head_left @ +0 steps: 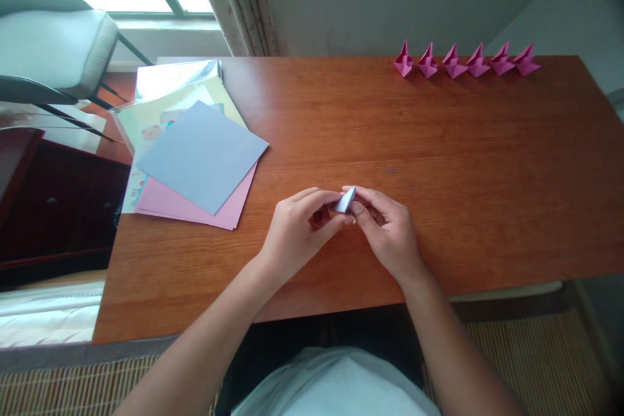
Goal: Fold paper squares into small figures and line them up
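Observation:
A small folded piece of pale blue paper (347, 199) is pinched between both my hands over the middle of the wooden table (439, 156). My left hand (297, 231) grips it from the left with fingers curled around it. My right hand (385, 227) grips it from the right, thumb and fingers pressed on the fold. Most of the paper is hidden by my fingers.
A stack of loose sheets lies at the table's left: a blue sheet (202, 155) on top, a pink sheet (195, 205) under it, pale printed sheets (160, 114) beneath. Several pink folded paper figures (465, 60) stand in a row at the far right edge. A grey chair (53, 45) stands by the window.

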{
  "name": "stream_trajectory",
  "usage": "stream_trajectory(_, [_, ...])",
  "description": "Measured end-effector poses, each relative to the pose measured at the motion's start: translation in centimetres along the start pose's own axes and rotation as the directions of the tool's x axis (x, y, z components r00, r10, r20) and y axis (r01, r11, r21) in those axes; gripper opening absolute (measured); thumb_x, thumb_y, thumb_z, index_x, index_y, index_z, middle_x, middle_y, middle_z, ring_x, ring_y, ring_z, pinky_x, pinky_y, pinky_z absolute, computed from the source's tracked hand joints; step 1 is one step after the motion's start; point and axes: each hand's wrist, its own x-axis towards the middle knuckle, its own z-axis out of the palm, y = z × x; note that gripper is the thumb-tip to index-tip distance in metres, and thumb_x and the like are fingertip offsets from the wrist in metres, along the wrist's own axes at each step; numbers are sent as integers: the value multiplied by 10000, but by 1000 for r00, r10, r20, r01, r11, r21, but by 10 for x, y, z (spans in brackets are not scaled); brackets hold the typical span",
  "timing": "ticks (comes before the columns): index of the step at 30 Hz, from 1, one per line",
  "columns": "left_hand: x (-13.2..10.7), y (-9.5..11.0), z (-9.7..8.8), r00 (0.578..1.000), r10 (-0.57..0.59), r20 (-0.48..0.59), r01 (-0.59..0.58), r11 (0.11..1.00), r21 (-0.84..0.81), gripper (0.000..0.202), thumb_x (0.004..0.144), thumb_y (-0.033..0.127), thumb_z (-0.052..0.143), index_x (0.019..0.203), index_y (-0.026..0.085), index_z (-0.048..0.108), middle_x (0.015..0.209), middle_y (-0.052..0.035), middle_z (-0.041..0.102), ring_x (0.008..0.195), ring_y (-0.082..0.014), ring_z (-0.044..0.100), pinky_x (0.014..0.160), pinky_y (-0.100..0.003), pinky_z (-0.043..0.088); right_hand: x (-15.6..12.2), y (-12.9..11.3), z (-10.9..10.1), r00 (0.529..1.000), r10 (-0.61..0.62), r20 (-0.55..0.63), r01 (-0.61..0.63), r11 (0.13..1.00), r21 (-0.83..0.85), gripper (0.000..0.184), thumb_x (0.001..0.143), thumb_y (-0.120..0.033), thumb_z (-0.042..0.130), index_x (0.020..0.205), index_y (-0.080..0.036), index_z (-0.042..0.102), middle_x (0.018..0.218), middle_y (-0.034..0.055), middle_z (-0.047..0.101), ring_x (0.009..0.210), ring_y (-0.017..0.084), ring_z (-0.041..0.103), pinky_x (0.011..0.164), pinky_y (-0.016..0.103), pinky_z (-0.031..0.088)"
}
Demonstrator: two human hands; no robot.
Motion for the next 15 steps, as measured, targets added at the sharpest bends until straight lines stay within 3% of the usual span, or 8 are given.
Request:
stream_trajectory(5, [0,0,0,999,-19,32,19,1000,6,138,891,270,702,988,182,747,801,-30,707,660,-130,585,651,-246,458,0,1,1,1000,12,-26,-12,1000,11,214,946,-372,666,1127,-277,730,1164,51,747,1020,224,724,815,354,611])
stream_trajectory(15, [-1,-4,0,976,-159,148,192,951,-243,233,901,325,694,1063,173,766,910,-76,769,761,-179,675,688,-266,533,0,1,2,999,20,-35,-21,1000,-18,186,941,-379,662,1072,-261,723,1082,52,747,965,218,720,816,364,601])
